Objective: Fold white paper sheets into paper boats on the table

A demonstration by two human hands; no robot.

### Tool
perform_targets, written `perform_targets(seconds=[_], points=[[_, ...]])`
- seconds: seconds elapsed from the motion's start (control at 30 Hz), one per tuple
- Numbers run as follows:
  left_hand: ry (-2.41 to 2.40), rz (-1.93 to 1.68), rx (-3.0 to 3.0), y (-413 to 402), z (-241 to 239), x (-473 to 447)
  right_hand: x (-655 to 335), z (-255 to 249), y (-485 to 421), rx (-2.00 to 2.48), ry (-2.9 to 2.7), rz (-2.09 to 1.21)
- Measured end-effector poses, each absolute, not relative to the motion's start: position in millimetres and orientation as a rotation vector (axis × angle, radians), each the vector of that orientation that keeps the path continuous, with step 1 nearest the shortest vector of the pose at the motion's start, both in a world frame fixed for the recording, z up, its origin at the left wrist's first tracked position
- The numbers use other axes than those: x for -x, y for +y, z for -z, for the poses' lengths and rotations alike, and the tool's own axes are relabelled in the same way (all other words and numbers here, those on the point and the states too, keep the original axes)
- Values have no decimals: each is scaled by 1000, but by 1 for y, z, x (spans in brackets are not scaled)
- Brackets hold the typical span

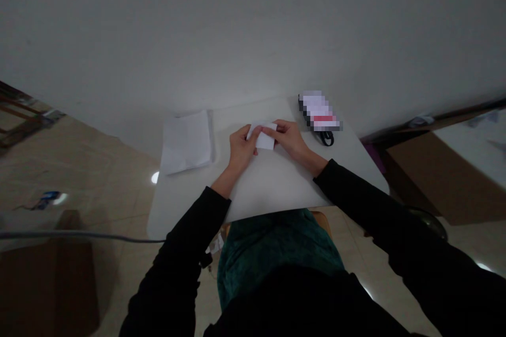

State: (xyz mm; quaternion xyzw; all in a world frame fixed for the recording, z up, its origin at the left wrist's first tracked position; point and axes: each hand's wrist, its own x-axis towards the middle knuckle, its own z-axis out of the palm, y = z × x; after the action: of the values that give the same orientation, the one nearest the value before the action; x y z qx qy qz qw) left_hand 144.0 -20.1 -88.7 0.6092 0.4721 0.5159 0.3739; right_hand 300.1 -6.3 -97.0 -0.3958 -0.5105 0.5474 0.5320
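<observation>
White paper (266,141), crosswise, left hand (242,148) to right hand (290,138)

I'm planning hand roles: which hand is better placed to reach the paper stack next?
Probably the left hand: it is nearer the paper stack than the right hand is. Both hold the small paper, so the left would need to let go.

On the table (276,184), a paper stack (187,141) lies left of the held sheet (266,141), an obscured item (319,109) right.
</observation>
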Motion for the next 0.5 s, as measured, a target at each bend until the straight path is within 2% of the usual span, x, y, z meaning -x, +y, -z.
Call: perform_targets(seconds=[0.13,0.37,0.5], points=[[1329,-1447,-1576,-24,90,-145,-289,100,-16,889,-1172,-1530],[1250,-1380,-1591,-6,87,-131,-306,90,-7,869,-1403,-1532],[1143,-1298,-1517,-4,86,-130,-312,85,-4,940,-1393,-1407]])
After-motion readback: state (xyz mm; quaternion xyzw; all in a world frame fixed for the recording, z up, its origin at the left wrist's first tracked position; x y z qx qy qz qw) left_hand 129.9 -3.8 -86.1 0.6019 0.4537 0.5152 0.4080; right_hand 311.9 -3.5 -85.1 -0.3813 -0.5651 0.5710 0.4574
